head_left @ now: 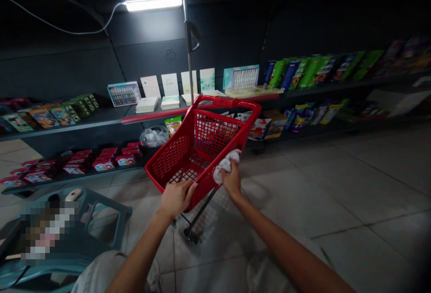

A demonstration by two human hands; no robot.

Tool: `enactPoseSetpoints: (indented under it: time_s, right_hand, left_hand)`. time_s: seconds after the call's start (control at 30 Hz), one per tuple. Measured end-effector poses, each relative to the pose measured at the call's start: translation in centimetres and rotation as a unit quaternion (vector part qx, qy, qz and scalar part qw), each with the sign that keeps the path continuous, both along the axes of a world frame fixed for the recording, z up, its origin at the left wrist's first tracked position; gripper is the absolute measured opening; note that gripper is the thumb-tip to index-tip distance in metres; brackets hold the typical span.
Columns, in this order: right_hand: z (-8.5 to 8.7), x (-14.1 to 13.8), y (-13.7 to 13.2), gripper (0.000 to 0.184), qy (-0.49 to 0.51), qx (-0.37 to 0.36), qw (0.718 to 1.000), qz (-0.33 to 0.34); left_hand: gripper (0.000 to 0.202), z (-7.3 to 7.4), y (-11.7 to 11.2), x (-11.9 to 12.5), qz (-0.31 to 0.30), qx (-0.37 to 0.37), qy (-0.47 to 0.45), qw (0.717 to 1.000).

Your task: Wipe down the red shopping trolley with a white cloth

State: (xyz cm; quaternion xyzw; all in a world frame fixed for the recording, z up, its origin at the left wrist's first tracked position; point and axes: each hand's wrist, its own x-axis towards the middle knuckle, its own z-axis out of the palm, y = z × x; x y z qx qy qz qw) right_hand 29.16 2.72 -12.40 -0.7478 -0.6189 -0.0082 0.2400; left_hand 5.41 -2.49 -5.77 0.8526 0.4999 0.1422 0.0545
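Left hand (177,198): fingers clenched on near rim of red plastic shopping cart (218,126). Right hand (232,183): fingers grasping white cloth (226,165) against cart's side rim. Cart tilted, over tiled floor (286,252).

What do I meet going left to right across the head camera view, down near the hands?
Blue-green plastic stool → left hand gripping a red plastic shopping basket → right hand pinching a crumpled white cloth → pale grey floor tiles
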Motion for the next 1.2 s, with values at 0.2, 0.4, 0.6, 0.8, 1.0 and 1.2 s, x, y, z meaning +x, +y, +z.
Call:
enactPoseSetpoints:
  time_s: [0.2,0.4,0.6,0.8,1.0,1.2]
  right_hand:
    - [-2.0,-8.4,-7.0,0.044,0.131,-0.013,0.962,0.241]
    - [0.1,-6.1,-4.5,0.032,-0.016,-0.001,0.929,0.369]
    - [2.8,3.3,0.3,0.037,0.018,0.088,0.989,0.117]
    - [1.7,8.4,3.0,0.051,0.082,0.04,0.995,-0.044]
    - [-1.3,-3.0,-3.2,0.045,0.206,-0.035,0.959,0.191]
    - [-2.8,-11.2,-7.6,0.036,0.204,-0.056,0.925,0.314]
  left_hand:
    - [0.049,0.7,0.6,-2.0,-0.002,-0.03,-0.035,0.999]
    - [0.041,1.9,0.8,-3.1,0.057,-0.037,-0.005,0.998]
    - [0.047,1.2,1.4,-3.2,0.065,-0.003,0.034,0.997]
    - [0.05,0.0,1.5,-3.2,0.024,0.012,0.0,1.0]
    - [0.049,-0.1,1.5,-1.9,0.019,0.02,0.014,1.0]
    - [0.047,-0.5,1.9,-0.7,0.053,0.04,0.047,0.997]
